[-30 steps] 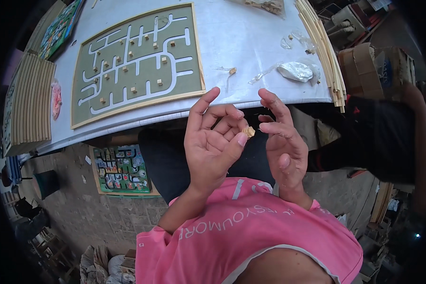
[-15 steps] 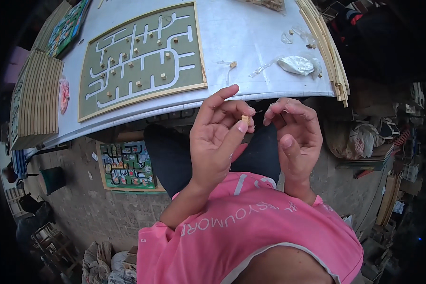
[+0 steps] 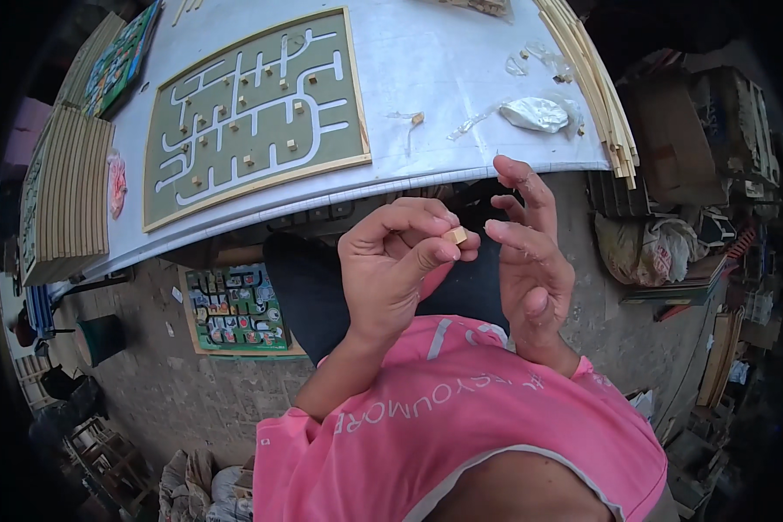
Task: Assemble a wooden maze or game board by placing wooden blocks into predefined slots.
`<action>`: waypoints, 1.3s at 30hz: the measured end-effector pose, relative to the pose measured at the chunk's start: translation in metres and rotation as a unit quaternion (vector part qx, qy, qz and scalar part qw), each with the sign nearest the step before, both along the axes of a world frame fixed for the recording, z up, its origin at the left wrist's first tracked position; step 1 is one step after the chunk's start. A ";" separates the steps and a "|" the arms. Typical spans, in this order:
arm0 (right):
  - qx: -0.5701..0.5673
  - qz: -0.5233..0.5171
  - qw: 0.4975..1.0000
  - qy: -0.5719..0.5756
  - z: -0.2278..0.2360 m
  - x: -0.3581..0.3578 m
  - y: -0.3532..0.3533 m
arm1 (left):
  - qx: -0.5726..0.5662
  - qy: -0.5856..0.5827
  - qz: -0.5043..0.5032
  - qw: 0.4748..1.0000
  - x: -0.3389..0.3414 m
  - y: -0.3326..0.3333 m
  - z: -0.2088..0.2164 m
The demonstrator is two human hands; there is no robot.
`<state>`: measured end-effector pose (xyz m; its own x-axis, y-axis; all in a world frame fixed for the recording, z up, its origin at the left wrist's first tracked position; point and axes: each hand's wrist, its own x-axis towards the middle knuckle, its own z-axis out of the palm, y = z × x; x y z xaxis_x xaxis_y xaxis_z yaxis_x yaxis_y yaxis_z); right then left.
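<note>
The head view looks steeply down from above the left hand and right hand, near them; its wide fisheye reach takes in the table beyond them, the pink shirt on their near side, and floor below.

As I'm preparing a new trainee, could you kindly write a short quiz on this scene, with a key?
1. Short answer: which hand holds the small block?
2. True or false: the right hand is closed in a fist.
3. Fill in: on the table, the pink bundle lies between the stack of boards and the ____.

Key:
1. The left hand, at its fingertips.
2. False; it is open, its fingers loosely curled and holding nothing.
3. Framed board.
</note>
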<state>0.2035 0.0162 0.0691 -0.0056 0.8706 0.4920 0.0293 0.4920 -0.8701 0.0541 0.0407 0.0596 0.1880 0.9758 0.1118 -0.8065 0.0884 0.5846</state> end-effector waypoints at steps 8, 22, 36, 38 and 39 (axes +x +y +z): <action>-0.020 0.033 0.998 -0.055 0.003 -0.001 0.001 | 0.007 0.039 0.020 0.999 -0.004 -0.002 -0.004; 0.015 -0.011 0.997 -0.075 0.003 0.003 0.014 | -0.007 0.033 -0.027 0.999 -0.007 -0.002 0.001; 0.047 -0.024 0.995 -0.087 0.009 -0.002 0.011 | -0.030 -0.001 -0.031 0.999 -0.008 -0.002 0.000; 0.059 -0.004 0.992 -0.110 0.009 -0.003 0.011 | -0.030 0.001 -0.036 0.999 -0.009 -0.002 -0.002; 0.060 -0.004 0.992 -0.110 0.008 0.000 0.011 | -0.035 0.003 -0.033 0.999 -0.009 -0.002 -0.003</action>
